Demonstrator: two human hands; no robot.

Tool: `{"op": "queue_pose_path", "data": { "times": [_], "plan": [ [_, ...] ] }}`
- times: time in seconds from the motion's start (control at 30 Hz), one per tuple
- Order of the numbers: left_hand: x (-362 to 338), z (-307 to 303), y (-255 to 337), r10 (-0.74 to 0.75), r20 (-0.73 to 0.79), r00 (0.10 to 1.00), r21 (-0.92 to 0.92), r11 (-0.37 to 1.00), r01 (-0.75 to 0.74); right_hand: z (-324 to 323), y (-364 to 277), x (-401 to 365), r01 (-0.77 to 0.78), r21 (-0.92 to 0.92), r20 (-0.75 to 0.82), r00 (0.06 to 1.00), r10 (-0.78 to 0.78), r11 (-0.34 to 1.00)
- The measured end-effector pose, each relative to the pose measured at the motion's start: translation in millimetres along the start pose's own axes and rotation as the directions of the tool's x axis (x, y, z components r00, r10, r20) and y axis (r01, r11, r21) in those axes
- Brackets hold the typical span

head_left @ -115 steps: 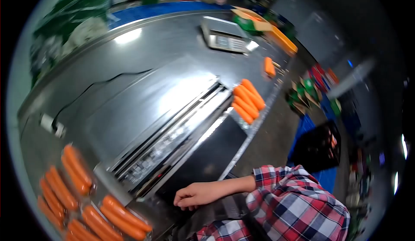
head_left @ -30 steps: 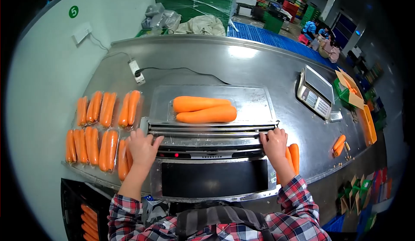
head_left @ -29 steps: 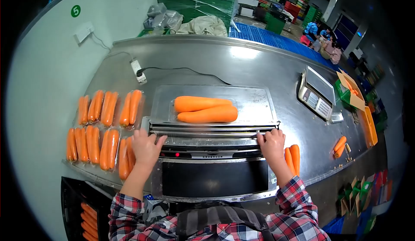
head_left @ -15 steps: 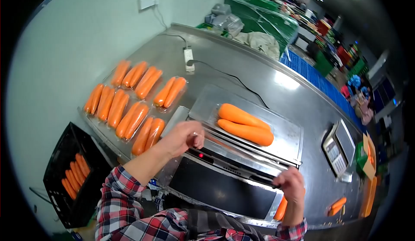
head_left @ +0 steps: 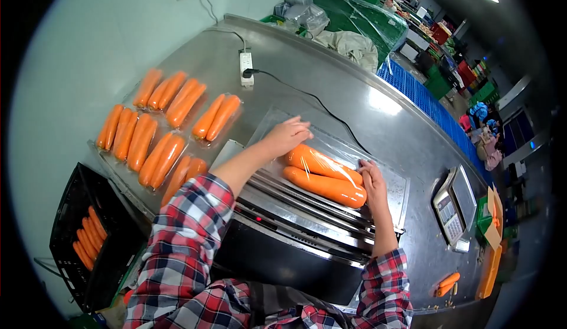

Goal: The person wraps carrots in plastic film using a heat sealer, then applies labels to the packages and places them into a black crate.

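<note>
Two large carrots (head_left: 323, 181) lie side by side on the wrapping machine's metal plate (head_left: 394, 193), with clear plastic film (head_left: 336, 167) drawn over them and shiny creases across it. My left hand (head_left: 287, 137) is at the far left end of the carrots, fingers bent together on the film. At their right end is my right hand (head_left: 373, 184), its fingers closed on the film's edge. Whether a tray lies under the carrots is hard to make out. The machine's black front (head_left: 283, 258) is nearest my body, with a small red light.
Wrapped packs of carrots (head_left: 142, 140) stand in rows at left. Below them is a black crate (head_left: 74, 211) of loose carrots. A power strip (head_left: 246, 69) with a black cable lies behind. At right are a scale (head_left: 453, 208), loose carrots (head_left: 449, 282) and a cardboard box (head_left: 495, 226).
Both hands have moved away from my body, from the machine's near side to the carrots. Film that was stretched in front of the carrots now covers them. The view has shifted slightly.
</note>
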State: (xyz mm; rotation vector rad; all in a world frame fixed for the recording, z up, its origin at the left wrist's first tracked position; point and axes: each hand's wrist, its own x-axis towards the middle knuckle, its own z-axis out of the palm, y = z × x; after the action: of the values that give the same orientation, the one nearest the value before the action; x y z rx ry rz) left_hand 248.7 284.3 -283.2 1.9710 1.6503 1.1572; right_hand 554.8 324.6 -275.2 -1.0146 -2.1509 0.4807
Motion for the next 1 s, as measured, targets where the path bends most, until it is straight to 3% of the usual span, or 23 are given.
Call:
{"op": "queue_pose_path", "data": {
  "times": [0.03, 0.1, 0.13, 0.17, 0.27, 0.33, 0.37, 0.47, 0.53, 0.6, 0.67, 0.73, 0.8, 0.83, 0.87, 0.93, 1.0],
  "plan": [
    [-4, -2, -6, 0.151, -0.035, 0.988, 0.172, 0.975, -0.143, -3, -1, -2, -0.001, -0.026, 0.025, 1.0, 0.002, 1.0],
    [-16, -8, -6, 0.087, -0.015, 0.996, 0.173, 0.981, -0.083, -14, -9, -7, -0.003, -0.077, 0.074, 0.997, 0.009, 0.997],
    [-16, -19, 4, 0.062, -0.01, 0.998, 0.181, 0.982, -0.059, -20, -21, -7, -0.141, -0.055, 0.099, 0.984, 0.146, 0.988],
    [-15, -31, 14, 0.034, 0.154, 0.988, 0.26, 0.963, -0.074, -27, -39, -8, -0.279, -0.036, 0.126, 0.951, 0.281, 0.96],
    [-25, -38, 41, -0.25, 0.046, 0.967, 0.205, 0.95, 0.236, -35, -55, -16, -0.603, 0.12, 0.24, 0.789, 0.566, 0.789],
    [-32, -47, 37, -0.468, 0.244, 0.849, -0.042, 0.87, 0.492, -42, -48, -22, -0.737, 0.14, 0.378, 0.657, 0.652, 0.661],
    [-35, -51, 37, -0.535, 0.356, 0.766, -0.141, 0.78, 0.61, -44, -50, -25, -0.728, 0.158, 0.391, 0.666, 0.635, 0.667],
    [-52, -41, 35, -0.376, 0.05, 0.925, -0.074, 0.922, 0.379, -39, -59, -32, -0.66, 0.159, 0.262, 0.745, 0.613, 0.734],
    [-75, -50, 54, -0.385, 0.032, 0.922, -0.201, 0.902, 0.383, -52, -79, -46, -0.715, 0.187, 0.265, 0.697, 0.666, 0.674],
    [-114, -62, 77, -0.439, 0.074, 0.895, -0.316, 0.841, 0.439, -66, -109, -78, -0.685, 0.066, 0.276, 0.711, 0.646, 0.726],
    [-159, -75, 97, -0.488, 0.168, 0.856, -0.363, 0.777, 0.514, -74, -132, -118, -0.699, 0.093, 0.348, 0.69, 0.635, 0.709],
    [-199, -82, 112, -0.577, 0.256, 0.776, -0.273, 0.727, 0.631, -73, -146, -154, -0.779, 0.105, 0.452, 0.591, 0.668, 0.618],
    [-230, -76, 105, -0.582, 0.266, 0.768, -0.088, 0.779, 0.621, -62, -147, -176, -0.808, -0.067, 0.521, 0.472, 0.711, 0.585],
    [-242, -69, 102, -0.641, 0.225, 0.734, -0.18, 0.713, 0.678, -49, -136, -191, -0.701, -0.084, 0.459, 0.603, 0.652, 0.708],
    [-253, -60, 99, -0.695, 0.191, 0.693, -0.273, 0.641, 0.718, -38, -131, -201, -0.752, -0.023, 0.419, 0.591, 0.69, 0.659],
    [-278, -46, 101, -0.779, 0.158, 0.606, -0.478, 0.477, 0.738, -23, -123, -212, -0.553, -0.113, 0.192, 0.803, 0.564, 0.825],
    [-310, -36, 105, -0.828, 0.192, 0.527, -0.66, 0.288, 0.693, -14, -123, -221, -0.63, 0.041, 0.077, 0.776, 0.626, 0.776]
  ]
}}
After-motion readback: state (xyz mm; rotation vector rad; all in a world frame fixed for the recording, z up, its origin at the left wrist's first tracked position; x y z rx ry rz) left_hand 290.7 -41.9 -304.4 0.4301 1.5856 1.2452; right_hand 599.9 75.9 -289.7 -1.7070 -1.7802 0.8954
